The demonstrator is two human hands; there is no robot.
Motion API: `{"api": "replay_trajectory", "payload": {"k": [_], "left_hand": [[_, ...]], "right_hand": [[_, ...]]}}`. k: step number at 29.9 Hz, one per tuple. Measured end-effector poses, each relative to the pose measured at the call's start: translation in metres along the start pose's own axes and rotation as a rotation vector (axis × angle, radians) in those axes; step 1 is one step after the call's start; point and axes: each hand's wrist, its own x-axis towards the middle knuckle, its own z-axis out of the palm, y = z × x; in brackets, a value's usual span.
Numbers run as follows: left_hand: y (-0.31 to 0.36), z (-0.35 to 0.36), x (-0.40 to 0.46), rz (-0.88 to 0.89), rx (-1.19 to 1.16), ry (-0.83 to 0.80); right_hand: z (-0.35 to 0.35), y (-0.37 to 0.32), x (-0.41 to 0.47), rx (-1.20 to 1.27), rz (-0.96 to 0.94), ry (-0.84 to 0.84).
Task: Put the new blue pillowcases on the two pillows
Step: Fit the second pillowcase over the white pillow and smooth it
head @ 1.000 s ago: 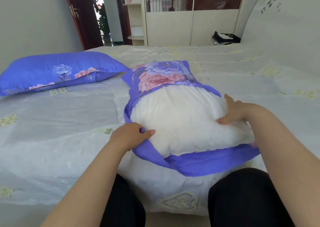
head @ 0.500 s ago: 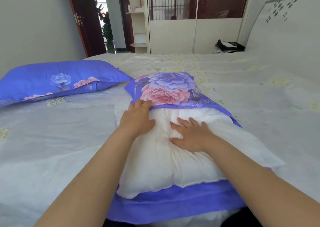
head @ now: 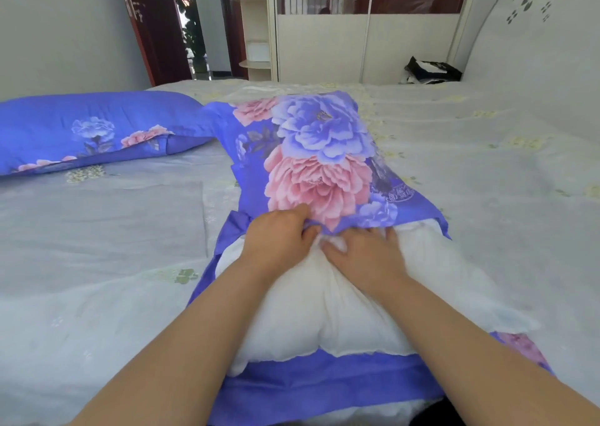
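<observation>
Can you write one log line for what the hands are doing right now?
left hand: grips pillowcase edge | right hand: presses white pillow

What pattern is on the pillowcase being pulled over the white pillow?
Large pink and purple-blue peonies on the blue floral cotton pillowcase, clearest in the head view.

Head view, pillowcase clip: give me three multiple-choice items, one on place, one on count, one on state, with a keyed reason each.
1. Where does the finished pillow lie?
A. far left on the bed
B. on the floor
C. on the shelf

2. How many pillows are visible?
A. one
B. two
C. four

3. How far is the white pillow covered?
A. fully
B. partly
C. lying beside its case

Answers:
1 A, it lies far left on the bed.
2 B, one covered, one white.
3 B, the pillowcase covers only its far end, the left hand gripping the edge, the right hand pressing the pillow.
</observation>
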Motion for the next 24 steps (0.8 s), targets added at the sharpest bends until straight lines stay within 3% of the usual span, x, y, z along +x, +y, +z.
{"api": "replay_trajectory", "payload": {"k": [2, 4, 8, 12, 15, 18, 20, 22, 24], "left_hand": [[-0.006, -0.002, -0.001, -0.079, -0.04, 0.014], [-0.014, -0.002, -0.002, -0.091, -0.086, 0.01], [-0.024, -0.006, -0.009, -0.019, -0.183, 0.013], [-0.031, -0.008, -0.019, 0.067, -0.21, 0.063], [-0.039, -0.009, -0.023, 0.003, -0.16, 0.063], [-0.049, -0.005, -0.022, -0.175, -0.186, 0.137], [-0.058, -0.005, -0.022, -0.281, -0.203, 0.176], [-0.069, -0.008, -0.022, -0.326, -0.175, 0.049], [-0.079, -0.013, -0.023, -0.338, -0.102, -0.185]], "right_hand": [[0.0, -0.006, -0.002, 0.172, 0.026, 0.475], [-0.002, -0.011, 0.002, 0.149, -0.003, 0.699], [-0.009, -0.004, 0.02, 0.013, -0.001, 0.544], [-0.023, 0.055, 0.043, 0.05, 0.345, 0.393], [-0.031, 0.094, 0.033, 0.136, 0.551, 0.305], [-0.035, 0.095, 0.026, 0.164, 0.521, 0.418], [-0.038, 0.089, 0.026, 0.155, 0.477, 0.358], [-0.04, 0.084, 0.024, 0.156, 0.382, 0.327], [-0.045, 0.072, 0.02, 0.16, 0.211, 0.431]]}}
